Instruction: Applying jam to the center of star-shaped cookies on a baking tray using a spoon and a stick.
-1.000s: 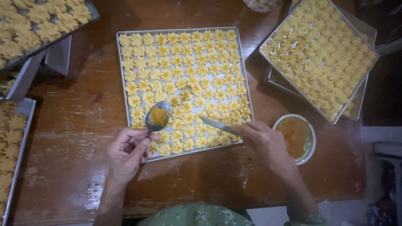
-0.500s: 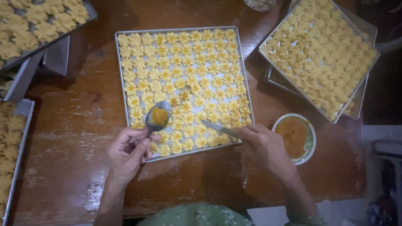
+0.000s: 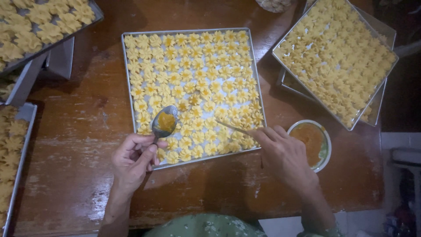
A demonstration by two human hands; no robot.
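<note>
Two hands work over the tray (image 3: pixel 127 66): your left hand (image 3: pixel 131 160), fingers closed on the spoon (image 3: pixel 164 123) of orange filling, has stayed put at the tray's near-left corner. Your right hand (image 3: pixel 283 153) pinches a thin stick (image 3: pixel 232 127), its tip still among the near-row cookies (image 3: pixel 193 87), so dabbing appears ongoing beside the bowl (image 3: pixel 326 149) on the table (image 3: pixel 79 131).

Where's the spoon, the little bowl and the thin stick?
spoon (image 3: pixel 165 121): head view, on its bowl, holding orange paste.
bowl (image 3: pixel 326 141): head view, on its right rim.
stick (image 3: pixel 231 127): head view, on its middle, over the cookies.
</note>
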